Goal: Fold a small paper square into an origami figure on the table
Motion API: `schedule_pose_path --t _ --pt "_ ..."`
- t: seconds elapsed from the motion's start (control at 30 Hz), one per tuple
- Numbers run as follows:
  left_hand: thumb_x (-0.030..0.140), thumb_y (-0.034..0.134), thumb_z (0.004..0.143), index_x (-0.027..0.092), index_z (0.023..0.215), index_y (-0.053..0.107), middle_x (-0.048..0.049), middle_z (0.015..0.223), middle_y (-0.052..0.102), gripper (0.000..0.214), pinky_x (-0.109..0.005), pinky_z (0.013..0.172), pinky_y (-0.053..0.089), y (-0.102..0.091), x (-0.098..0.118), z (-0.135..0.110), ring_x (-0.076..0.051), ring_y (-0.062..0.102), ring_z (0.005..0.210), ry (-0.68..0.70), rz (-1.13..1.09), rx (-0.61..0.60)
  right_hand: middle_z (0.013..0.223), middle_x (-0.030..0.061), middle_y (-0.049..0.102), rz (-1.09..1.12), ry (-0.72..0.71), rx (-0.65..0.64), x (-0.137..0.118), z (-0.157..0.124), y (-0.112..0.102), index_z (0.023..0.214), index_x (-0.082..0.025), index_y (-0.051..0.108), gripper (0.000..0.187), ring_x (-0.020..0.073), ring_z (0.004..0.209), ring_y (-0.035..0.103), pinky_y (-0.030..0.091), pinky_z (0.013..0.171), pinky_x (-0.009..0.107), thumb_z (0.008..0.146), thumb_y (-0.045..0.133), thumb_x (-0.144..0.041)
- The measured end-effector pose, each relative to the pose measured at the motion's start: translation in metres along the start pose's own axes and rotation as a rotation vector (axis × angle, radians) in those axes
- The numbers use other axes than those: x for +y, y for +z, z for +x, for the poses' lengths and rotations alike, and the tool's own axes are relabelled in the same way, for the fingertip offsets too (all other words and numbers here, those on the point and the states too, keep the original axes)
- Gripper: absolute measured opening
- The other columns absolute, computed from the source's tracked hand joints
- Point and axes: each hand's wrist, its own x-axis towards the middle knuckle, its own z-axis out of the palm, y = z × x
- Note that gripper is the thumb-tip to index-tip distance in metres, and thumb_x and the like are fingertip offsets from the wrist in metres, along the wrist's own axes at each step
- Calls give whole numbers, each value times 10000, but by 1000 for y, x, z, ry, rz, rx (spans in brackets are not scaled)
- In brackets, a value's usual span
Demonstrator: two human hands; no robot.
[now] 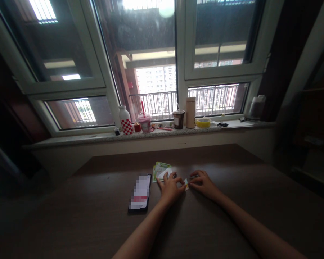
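Observation:
Between my two hands, low over the table, is a small white and yellow piece of paper or card. The thumb and forefinger of my left hand pinch its left side, while the other fingers reach over a small stack of green and white cards. My right hand is closed at the paper's right side, fingertips together. A bit of something greenish shows under those fingers, too small to name. A phone with a lit, blurred screen lies left of my left hand.
The brown table ends before a stone windowsill. On the sill stand a checkered bottle, a pink drink cup, a dark cup, a beige flask, yellow tape and scissors.

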Motion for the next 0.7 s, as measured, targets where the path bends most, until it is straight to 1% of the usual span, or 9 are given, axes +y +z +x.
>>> schedule_pose_path --t 0.13,0.33,0.5,0.7 --pt "479 637 783 373 914 707 48 1426 468 183 -707 1072 -67 1 0 1 -327 200 1415 0 -2 -3 1143 52 626 -4 -10 -26 1 0 1 800 -301 776 103 261 1172 429 339 1055 420 768 701 -364" --pt "485 632 784 366 875 711 52 1403 493 169 -724 1060 -65 5 -3 1 -345 217 1405 20 -34 31 1135 62 620 -70 20 10 1 4 5 825 -308 785 118 258 1158 445 351 1042 398 778 686 -353" --pt "472 644 778 365 871 707 55 1412 487 156 -725 1058 -63 6 -4 2 -337 214 1408 30 -42 31 1155 61 592 -161 55 16 -4 6 4 918 -364 768 162 270 1180 426 358 1033 414 816 643 -381" --pt "460 666 762 361 863 710 47 1411 491 148 -736 1051 -35 6 -5 3 -347 219 1403 34 -50 40 1169 72 563 -240 112 22 -13 5 2 992 -390 744 200 282 1180 426 381 1007 425 842 613 -411"
